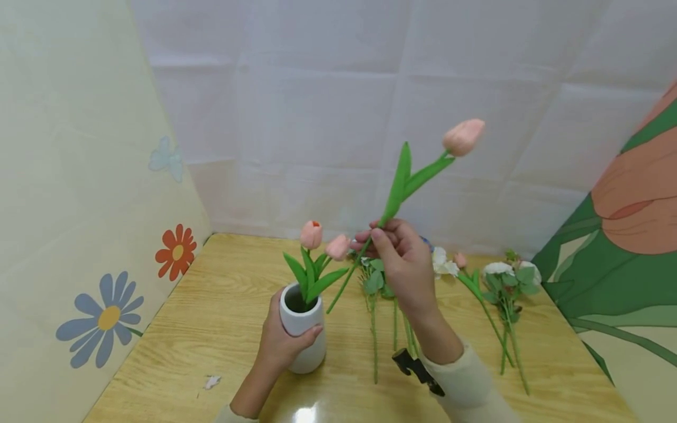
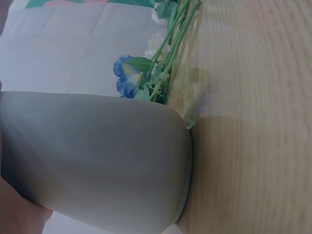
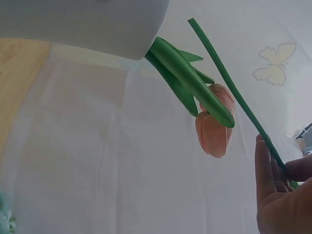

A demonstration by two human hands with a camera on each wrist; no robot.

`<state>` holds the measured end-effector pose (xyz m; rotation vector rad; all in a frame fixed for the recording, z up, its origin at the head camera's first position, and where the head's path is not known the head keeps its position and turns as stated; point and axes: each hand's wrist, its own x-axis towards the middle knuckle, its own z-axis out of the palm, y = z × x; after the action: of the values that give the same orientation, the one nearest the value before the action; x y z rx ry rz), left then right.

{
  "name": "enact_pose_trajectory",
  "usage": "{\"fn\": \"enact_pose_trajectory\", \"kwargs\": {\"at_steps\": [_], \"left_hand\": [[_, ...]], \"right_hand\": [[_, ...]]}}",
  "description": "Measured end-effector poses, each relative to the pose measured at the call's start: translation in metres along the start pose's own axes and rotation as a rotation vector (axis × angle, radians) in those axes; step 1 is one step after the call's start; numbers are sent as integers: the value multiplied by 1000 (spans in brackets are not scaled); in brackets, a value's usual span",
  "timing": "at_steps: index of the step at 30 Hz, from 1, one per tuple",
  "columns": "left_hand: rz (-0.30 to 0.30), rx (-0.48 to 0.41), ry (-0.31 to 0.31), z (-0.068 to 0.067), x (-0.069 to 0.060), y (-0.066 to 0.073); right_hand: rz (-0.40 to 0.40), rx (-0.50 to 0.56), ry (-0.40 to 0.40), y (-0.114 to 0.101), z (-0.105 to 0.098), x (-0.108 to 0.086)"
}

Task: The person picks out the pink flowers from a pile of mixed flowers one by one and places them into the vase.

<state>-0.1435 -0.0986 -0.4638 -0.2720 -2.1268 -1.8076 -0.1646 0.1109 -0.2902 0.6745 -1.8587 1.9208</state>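
A white vase stands upright on the table, and my left hand grips it round the side, thumb across the front. Two pink tulips with green leaves stand in its mouth. My right hand pinches another pink tulip by its green stem, between thumb and fingers. The bloom tilts up to the right, and the stem's lower end hangs just right of the vase, apart from it. In the right wrist view the bare stem slants beside the vase's tulips. The left wrist view shows the vase's side close up.
Right of the vase lie several flower stems with green leaves, a white flower, a pink tulip and a bunch of white flowers. A blue flower lies among them. A small pale scrap is at front left.
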Motion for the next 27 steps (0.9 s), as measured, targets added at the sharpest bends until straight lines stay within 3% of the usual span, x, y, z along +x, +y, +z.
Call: {"fn": "enact_pose_trajectory", "kwargs": {"at_steps": [13,27], "left_hand": [[11,-9,9,0,0,0],[-27,-14,9,0,0,0]], "right_hand": [[-73,15,-4,4,23,1],[-97,-41,-119,16,41,-9]]}}
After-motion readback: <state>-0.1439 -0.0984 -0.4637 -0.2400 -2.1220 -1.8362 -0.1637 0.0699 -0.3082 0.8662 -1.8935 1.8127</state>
